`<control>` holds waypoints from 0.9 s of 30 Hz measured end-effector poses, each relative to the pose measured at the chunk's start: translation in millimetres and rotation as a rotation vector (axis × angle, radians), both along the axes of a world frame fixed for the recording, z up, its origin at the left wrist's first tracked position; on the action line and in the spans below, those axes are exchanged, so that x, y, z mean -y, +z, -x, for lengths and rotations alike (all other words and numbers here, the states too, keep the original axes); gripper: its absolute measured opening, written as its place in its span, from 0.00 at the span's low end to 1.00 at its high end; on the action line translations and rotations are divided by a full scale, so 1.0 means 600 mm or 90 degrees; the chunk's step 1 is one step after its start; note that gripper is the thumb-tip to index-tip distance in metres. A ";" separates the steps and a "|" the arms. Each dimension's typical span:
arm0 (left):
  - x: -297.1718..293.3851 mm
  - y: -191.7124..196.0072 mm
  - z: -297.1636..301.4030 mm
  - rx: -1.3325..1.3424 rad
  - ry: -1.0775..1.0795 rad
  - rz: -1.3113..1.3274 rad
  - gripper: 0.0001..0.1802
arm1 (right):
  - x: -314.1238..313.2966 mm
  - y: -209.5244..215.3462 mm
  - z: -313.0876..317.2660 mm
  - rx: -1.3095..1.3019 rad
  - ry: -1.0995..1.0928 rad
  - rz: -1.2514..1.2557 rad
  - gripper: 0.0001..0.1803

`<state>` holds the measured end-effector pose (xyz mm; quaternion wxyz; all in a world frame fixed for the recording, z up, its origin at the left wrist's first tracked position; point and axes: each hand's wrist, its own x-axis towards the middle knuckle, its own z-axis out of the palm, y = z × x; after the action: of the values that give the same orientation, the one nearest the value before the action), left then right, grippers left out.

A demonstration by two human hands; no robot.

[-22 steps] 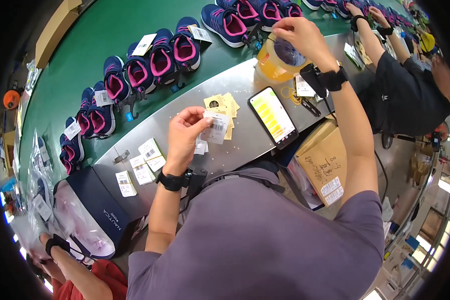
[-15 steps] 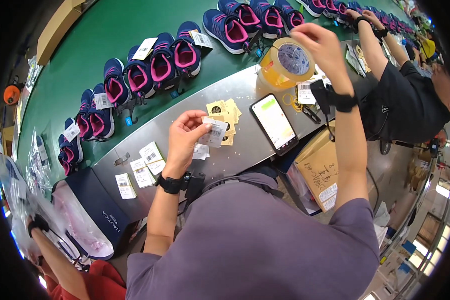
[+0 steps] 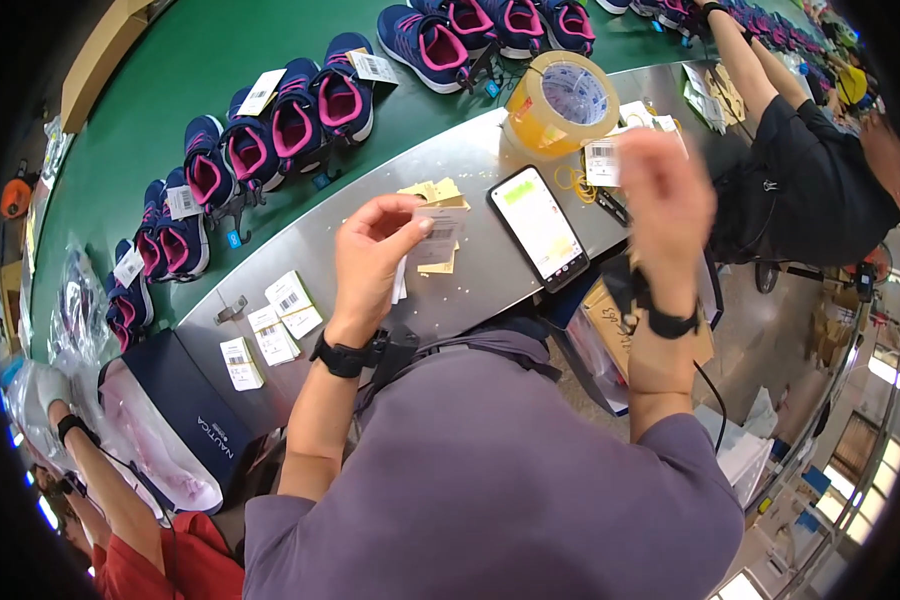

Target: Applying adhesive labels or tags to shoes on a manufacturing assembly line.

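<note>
Between thumb and fingers, my left hand (image 3: 370,262) pinches a white barcode tag (image 3: 438,234) above the metal ledge. Partly hidden behind it lies a pile of tan card tags (image 3: 436,190). My right hand (image 3: 665,195) is smeared by motion, up on the right past the phone (image 3: 538,228); whether it holds anything does not show. Close to that hand lie white barcode tags (image 3: 602,162) and yellow rubber bands (image 3: 574,184). A big roll of yellow tape (image 3: 560,105) stands at the ledge's back edge.
Navy-and-pink shoes (image 3: 295,115) line the green belt (image 3: 310,215), several with tags. Bundled white tags (image 3: 292,305) sit on the left of the ledge, beside an open shoe box (image 3: 185,390). Co-workers' arms reach in from the left (image 3: 120,490) and right (image 3: 745,65).
My right hand has come down from above the tape roll toward me, right of the phone. My left hand keeps its tag, now tilted differently. The view has shifted slightly.
</note>
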<state>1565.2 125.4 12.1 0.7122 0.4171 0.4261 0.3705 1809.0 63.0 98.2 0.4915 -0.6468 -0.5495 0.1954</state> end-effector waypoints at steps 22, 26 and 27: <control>-0.009 0.000 -0.038 -0.113 -0.058 -0.306 0.07 | -0.034 -0.122 0.113 0.102 0.102 0.016 0.10; -0.028 0.001 -0.052 -0.304 -0.069 -0.836 0.11 | -0.029 -0.136 0.077 -0.153 0.187 0.120 0.08; -0.031 0.002 -0.055 -0.324 -0.073 -0.927 0.11 | -0.028 -0.129 0.064 -0.294 0.207 0.205 0.08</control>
<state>1597.9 144.3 13.2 0.1568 0.8740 0.2033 0.4126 1770.4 79.8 20.5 0.4570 -0.5584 -0.4817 0.4973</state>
